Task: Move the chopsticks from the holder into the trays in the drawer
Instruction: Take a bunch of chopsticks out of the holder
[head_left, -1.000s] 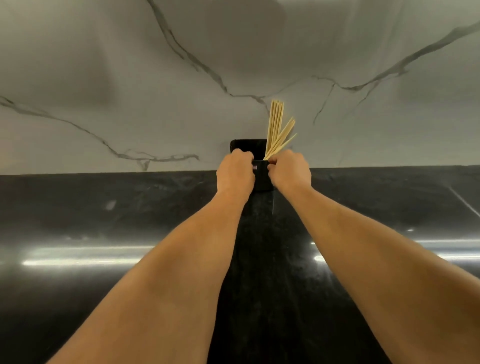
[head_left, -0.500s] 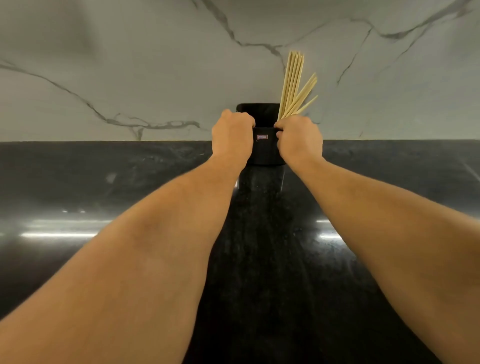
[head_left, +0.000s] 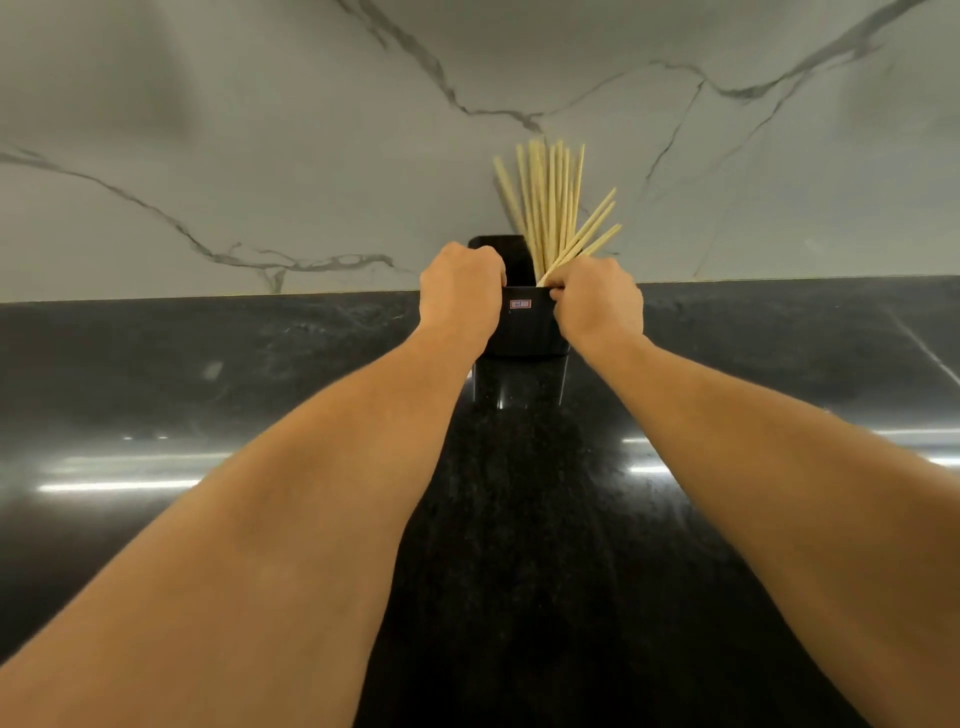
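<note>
A black holder (head_left: 527, 327) with a small red label stands at the back of the counter, against the wall. Several pale wooden chopsticks (head_left: 550, 208) stick up out of its right side, fanned out. My left hand (head_left: 460, 293) grips the holder's left rim and side. My right hand (head_left: 600, 301) is closed around the lower part of the chopsticks at the holder's right rim. The drawer and its trays are out of view.
The glossy black stone counter (head_left: 260, 395) runs left and right and reflects strip lights. Behind it rises a grey marble wall (head_left: 260, 156) with dark veins. Both of my forearms stretch across the counter's middle.
The chopsticks have fanned out wider than before, with one now leaning left. Both hands stay on the holder while the camera view shifts.
</note>
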